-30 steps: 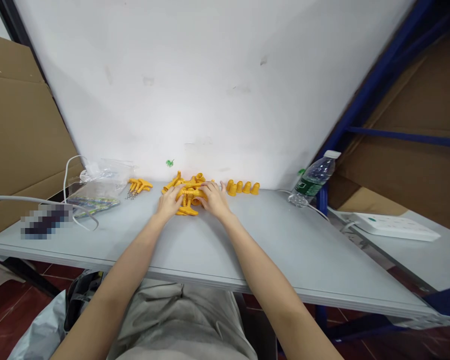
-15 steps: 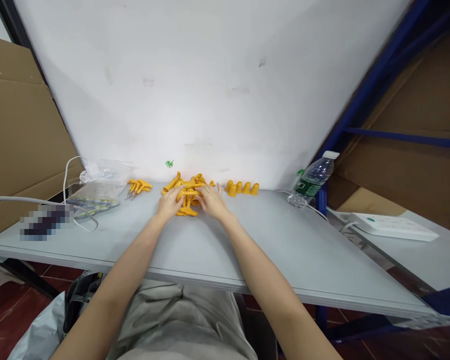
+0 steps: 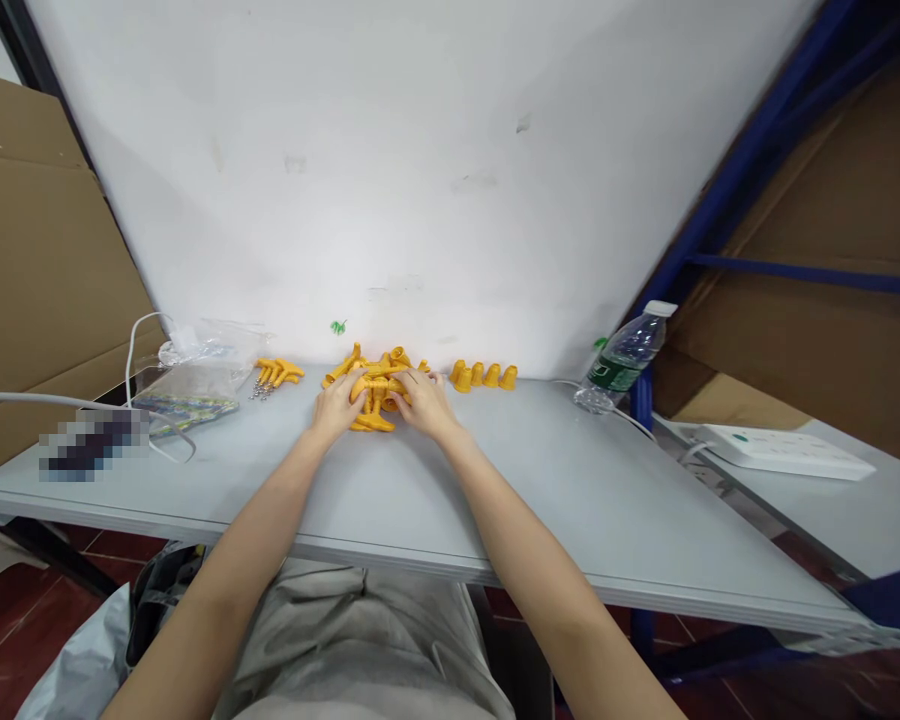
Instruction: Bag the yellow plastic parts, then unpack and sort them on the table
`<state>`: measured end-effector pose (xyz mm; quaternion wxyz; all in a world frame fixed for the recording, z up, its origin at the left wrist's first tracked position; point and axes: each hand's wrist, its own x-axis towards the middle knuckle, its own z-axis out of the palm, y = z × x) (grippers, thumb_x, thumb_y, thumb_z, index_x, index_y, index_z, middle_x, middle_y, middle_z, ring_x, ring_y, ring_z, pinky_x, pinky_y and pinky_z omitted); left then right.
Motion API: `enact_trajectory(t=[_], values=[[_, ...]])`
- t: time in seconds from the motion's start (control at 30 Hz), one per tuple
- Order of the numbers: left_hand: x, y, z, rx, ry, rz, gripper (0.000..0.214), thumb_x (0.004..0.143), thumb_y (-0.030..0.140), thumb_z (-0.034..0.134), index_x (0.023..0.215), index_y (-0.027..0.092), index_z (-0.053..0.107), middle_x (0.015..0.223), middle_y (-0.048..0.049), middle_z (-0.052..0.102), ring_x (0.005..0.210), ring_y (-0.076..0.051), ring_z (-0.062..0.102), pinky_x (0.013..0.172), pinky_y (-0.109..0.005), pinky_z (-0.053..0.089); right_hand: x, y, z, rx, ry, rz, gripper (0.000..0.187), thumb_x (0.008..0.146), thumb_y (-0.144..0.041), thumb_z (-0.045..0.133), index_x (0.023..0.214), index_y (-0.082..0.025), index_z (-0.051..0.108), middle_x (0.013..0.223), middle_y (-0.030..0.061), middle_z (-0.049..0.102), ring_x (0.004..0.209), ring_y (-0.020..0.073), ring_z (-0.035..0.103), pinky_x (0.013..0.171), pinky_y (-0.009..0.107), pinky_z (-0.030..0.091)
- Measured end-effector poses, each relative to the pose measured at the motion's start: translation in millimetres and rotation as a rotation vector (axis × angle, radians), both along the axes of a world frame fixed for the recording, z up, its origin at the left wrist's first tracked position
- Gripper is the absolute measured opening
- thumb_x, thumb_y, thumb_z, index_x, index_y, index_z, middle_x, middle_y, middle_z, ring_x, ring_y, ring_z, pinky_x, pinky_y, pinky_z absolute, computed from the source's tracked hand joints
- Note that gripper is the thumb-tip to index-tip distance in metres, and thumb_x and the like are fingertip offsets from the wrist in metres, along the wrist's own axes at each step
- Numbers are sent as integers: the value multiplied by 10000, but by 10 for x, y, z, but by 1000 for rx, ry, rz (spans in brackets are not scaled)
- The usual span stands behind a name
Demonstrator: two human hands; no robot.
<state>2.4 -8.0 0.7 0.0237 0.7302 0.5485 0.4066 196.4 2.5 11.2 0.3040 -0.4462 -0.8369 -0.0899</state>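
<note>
A heap of yellow plastic pieces [image 3: 379,375] lies at the far edge of the grey table [image 3: 435,490], against the white wall. My left hand [image 3: 337,405] rests on the heap's left side, fingers curled over the pieces. On the right side my right hand [image 3: 424,400] is also on the heap, its fingers bent onto the pieces. Whether either hand grips one piece I cannot make out. A row of several yellow cone caps [image 3: 484,376] stands just right of the heap. A small bunch of yellow pieces with metal pins [image 3: 276,374] lies to the left.
Clear plastic bags [image 3: 199,375] and a white cable [image 3: 139,345] lie at the table's left. A water bottle [image 3: 624,358] lies tilted at the right. A white power strip [image 3: 784,452] sits on a second table. Cardboard stands on both sides; blue shelf posts at right.
My right hand has drawn slightly left and nearer, closing in on the heap. The left hand has hardly moved.
</note>
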Motion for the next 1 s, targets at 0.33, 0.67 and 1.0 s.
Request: enact_trajectory(t=[0.33, 0.67, 1.0], values=[[10, -8, 33, -37, 8, 46, 413, 856, 251, 591, 1266, 272, 629, 1084, -63, 714, 987, -241, 665, 859, -331, 510, -12, 18, -19, 11, -48, -29, 300, 916, -163, 458, 1159, -198, 629, 1160, 141, 683, 1111, 307, 565, 1043, 551, 250], [56, -70, 117, -160, 40, 143, 393, 857, 330, 581, 1242, 280, 640, 915, -31, 720, 882, -216, 668, 765, -284, 475, -7, -8, 26, 123, -80, -126, 316, 922, -105, 405, 1124, -181, 636, 1168, 133, 680, 1083, 276, 524, 960, 471, 264], [-11, 15, 78, -170, -145, 212, 307, 861, 335, 557, 1127, 221, 660, 710, 3, 637, 684, -162, 595, 648, -248, 394, 571, 223, -85, 156, 438, -510, 334, 902, -243, 440, 1203, -180, 572, 1218, 150, 622, 1114, 288, 503, 925, 436, 335]])
